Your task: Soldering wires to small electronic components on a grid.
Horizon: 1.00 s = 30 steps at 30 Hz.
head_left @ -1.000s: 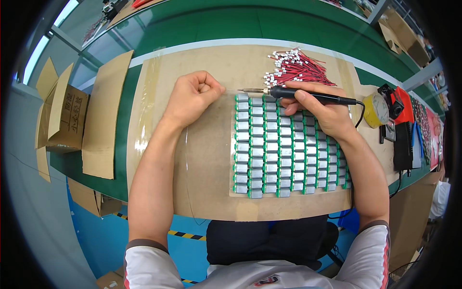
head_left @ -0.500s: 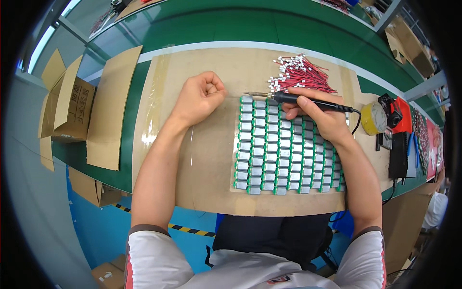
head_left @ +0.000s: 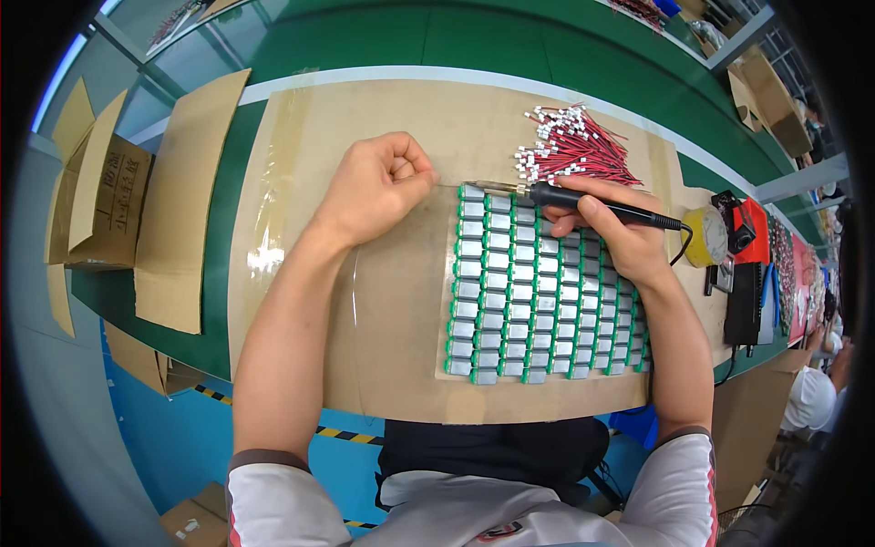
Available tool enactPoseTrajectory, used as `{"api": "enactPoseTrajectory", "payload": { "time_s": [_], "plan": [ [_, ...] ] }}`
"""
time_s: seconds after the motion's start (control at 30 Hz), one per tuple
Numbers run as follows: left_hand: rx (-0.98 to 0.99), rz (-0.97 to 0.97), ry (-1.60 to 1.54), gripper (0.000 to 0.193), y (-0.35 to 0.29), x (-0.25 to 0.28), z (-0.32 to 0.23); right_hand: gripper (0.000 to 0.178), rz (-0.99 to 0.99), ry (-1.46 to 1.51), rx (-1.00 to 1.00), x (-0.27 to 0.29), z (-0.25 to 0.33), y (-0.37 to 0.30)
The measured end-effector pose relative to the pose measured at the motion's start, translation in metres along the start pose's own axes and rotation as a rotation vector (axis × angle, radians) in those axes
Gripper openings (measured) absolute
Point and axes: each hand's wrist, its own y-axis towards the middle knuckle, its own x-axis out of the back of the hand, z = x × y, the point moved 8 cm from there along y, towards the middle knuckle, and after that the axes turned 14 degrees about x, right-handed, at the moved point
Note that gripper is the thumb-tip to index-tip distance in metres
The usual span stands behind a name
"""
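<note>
My left hand [head_left: 378, 187] is closed in a pinch on a thin solder wire [head_left: 355, 292], whose loose length trails down beside my wrist. My right hand [head_left: 629, 232] grips a soldering iron [head_left: 558, 196] by its black handle, the metal tip pointing left. That tip is over the top left corner of a block of small silver cells with green edges [head_left: 495, 302], set in close rows. A short end of the wire reaches from my left fingertips toward the tip; whether they touch is too fine to tell.
Behind the rows lies a pile of red and black leads with white connectors [head_left: 579, 146]. To the right are a yellow tape roll [head_left: 704, 235], a red bin [head_left: 751, 228] and a black box [head_left: 744, 305]. An open cardboard box [head_left: 109, 196] stands at the left.
The view has shifted slightly. The iron's tip has come down onto the top left cell, and my left fingertips are closer to that corner.
</note>
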Motion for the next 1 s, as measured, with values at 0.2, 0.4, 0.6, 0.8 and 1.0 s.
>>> {"api": "enactPoseTrajectory", "payload": {
  "time_s": [0.2, 0.4, 0.6, 0.8, 1.0],
  "plan": [
    [0.025, 0.015, -0.009, 0.007, 0.0, 0.0, 0.003, 0.027, -0.005, -0.015, 0.023, -0.003, 0.003, 0.003],
    [0.032, 0.001, 0.016, 0.007, 0.0, -0.001, 0.003, 0.028, -0.001, -0.019, 0.029, -0.002, 0.005, 0.003],
    [-0.019, -0.019, -0.02, 0.008, 0.002, 0.004, 0.0, 0.028, -0.048, 0.085, 0.065, 0.0, 0.005, -0.001],
    [-0.108, -0.044, -0.04, 0.008, 0.004, 0.008, 0.009, 0.028, -0.078, 0.14, 0.047, -0.001, 0.012, -0.003],
    [-0.061, -0.024, -0.215, 0.008, -0.004, -0.002, 0.013, 0.027, -0.024, 0.044, 0.149, -0.001, 0.023, -0.005]
  ]
}}
